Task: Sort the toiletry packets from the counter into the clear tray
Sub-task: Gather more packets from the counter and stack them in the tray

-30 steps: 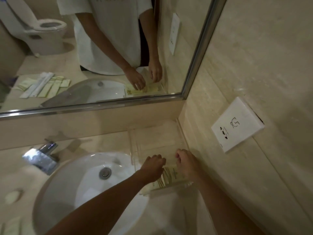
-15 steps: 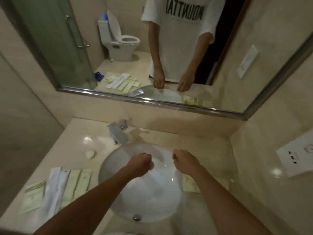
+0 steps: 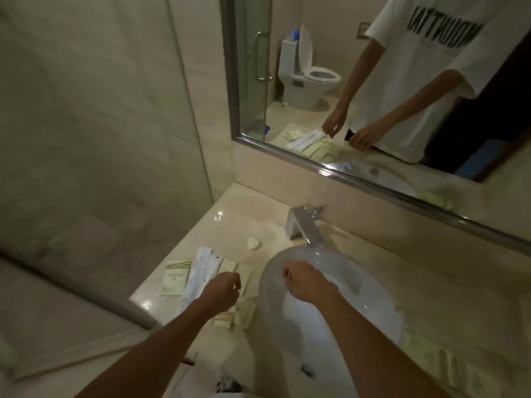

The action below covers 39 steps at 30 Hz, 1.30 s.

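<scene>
Several toiletry packets lie on the counter left of the sink: a pale green square packet [image 3: 174, 279], two long white packets [image 3: 202, 272] and more pale green ones [image 3: 245, 310] beside the basin. My left hand [image 3: 223, 291] hovers just above them with loosely curled fingers, holding nothing. My right hand [image 3: 304, 282] is curled shut and empty over the sink bowl. More pale packets [image 3: 448, 366] lie at the lower right; the clear tray around them is too blurred to make out.
The white sink basin [image 3: 270, 280] fills the middle, with a chrome faucet [image 3: 301, 225] behind it and a small white soap [image 3: 253, 243] to its left. A mirror [image 3: 373, 110] lines the back wall. A glass shower panel [image 3: 100, 139] bounds the counter's left end.
Both hands left the tray on the right and moved left across the sink. My view swung left with them; the left hand now sits over the counter packets.
</scene>
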### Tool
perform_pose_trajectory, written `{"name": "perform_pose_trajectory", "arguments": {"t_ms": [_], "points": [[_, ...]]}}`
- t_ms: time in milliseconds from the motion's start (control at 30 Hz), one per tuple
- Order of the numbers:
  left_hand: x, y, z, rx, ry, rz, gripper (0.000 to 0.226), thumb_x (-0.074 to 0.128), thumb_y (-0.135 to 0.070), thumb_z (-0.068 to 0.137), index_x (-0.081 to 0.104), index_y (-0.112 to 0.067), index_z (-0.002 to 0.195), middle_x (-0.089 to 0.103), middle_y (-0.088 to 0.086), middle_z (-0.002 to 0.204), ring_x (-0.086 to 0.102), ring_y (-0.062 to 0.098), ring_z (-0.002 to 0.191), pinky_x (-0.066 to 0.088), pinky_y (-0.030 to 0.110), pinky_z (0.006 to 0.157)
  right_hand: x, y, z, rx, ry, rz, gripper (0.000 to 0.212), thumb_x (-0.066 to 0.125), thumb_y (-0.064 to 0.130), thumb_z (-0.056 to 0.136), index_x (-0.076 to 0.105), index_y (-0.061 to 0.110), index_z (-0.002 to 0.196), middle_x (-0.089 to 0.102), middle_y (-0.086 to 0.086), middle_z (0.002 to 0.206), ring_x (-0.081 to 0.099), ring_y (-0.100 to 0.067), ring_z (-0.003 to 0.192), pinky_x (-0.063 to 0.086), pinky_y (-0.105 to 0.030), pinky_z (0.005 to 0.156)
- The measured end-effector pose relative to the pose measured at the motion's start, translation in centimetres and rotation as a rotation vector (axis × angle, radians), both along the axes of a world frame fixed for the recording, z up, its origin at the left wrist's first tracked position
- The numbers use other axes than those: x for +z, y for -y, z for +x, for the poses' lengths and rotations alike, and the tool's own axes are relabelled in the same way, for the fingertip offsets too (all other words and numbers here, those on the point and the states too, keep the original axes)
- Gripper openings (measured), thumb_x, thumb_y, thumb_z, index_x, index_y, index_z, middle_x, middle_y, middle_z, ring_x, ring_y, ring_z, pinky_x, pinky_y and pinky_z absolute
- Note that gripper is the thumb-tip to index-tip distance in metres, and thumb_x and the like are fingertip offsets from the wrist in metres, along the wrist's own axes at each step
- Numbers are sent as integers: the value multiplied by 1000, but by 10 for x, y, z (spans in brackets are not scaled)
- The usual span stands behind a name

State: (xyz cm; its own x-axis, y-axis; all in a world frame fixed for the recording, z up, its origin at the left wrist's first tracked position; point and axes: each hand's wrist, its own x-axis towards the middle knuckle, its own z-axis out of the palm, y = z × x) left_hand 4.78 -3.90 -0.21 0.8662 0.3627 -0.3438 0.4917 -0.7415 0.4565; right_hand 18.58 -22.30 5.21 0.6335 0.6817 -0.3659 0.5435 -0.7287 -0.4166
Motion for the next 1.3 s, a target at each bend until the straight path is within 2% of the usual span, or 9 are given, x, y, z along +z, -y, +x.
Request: {"name": "perform_pose_trajectory", "arguments": {"t_ms": [133, 300, 500, 600, 833, 1067, 1200, 1300], "points": [[-11, -36, -29, 117, -38, 9, 13, 53, -13, 81, 60, -19, 90, 64, 3, 101, 59, 20, 88, 47, 30, 72, -7, -37, -19, 52, -22, -28, 14, 46, 16, 87, 60, 16, 90, 62, -7, 95, 59, -25, 84, 45, -32, 69], [-22, -70, -50, 209, -56, 49, 5, 55, -22, 85, 51, -20, 88, 60, 4, 102, 57, 22, 92, 49, 34, 78, -23, -65, -41, 74, -38, -100, 12, 50, 14, 83, 58, 19, 91, 61, -6, 102, 59, -27, 90, 46, -33, 74], [-42, -112, -66, 325, -65, 109, 37, 58, -41, 85, 50, -13, 109, 53, 10, 112, 54, 28, 102, 48, 41, 83, -54, -84, -72, 64, -66, -154, 14, 57, 14, 82, 55, 18, 95, 59, -7, 109, 58, -26, 96, 37, -27, 69], [-47, -127, -67, 365, -86, 140, 49, 60, -43, 84, 46, -12, 119, 50, 12, 119, 52, 30, 108, 47, 45, 85, -71, -87, -86, 48, -16, -171, 24, 59, 15, 84, 51, 14, 107, 52, -6, 117, 52, -25, 106, 35, -29, 71], [-61, -151, -67, 396, -139, 191, 52, 62, -47, 82, 45, -10, 115, 47, 17, 124, 45, 36, 115, 43, 48, 91, -103, -97, -110, 15, 56, -210, 40, 60, 8, 81, 45, 12, 118, 43, -9, 123, 42, -26, 113, 31, -30, 70], [-76, -157, -67, 367, -149, 182, 47, 66, -40, 78, 46, -14, 111, 48, 16, 117, 46, 36, 110, 42, 48, 92, -110, -104, -114, 0, 118, -210, 41, 68, 14, 77, 47, 16, 112, 46, -7, 119, 45, -25, 106, 33, -32, 69], [-77, -153, -64, 336, -94, 143, 41, 66, -30, 77, 46, -12, 109, 52, 15, 110, 52, 33, 101, 47, 46, 87, -111, -102, -112, 13, 121, -218, 52, 70, 16, 77, 43, 16, 121, 46, -7, 120, 44, -25, 108, 39, -33, 79], [-72, -152, -62, 299, -89, 157, 38, 64, -26, 78, 48, -12, 109, 54, 14, 106, 55, 31, 95, 48, 42, 83, -108, -102, -111, 41, 143, -220, 56, 70, 15, 76, 41, 17, 124, 47, -7, 120, 43, -24, 108, 38, -32, 83]]}}
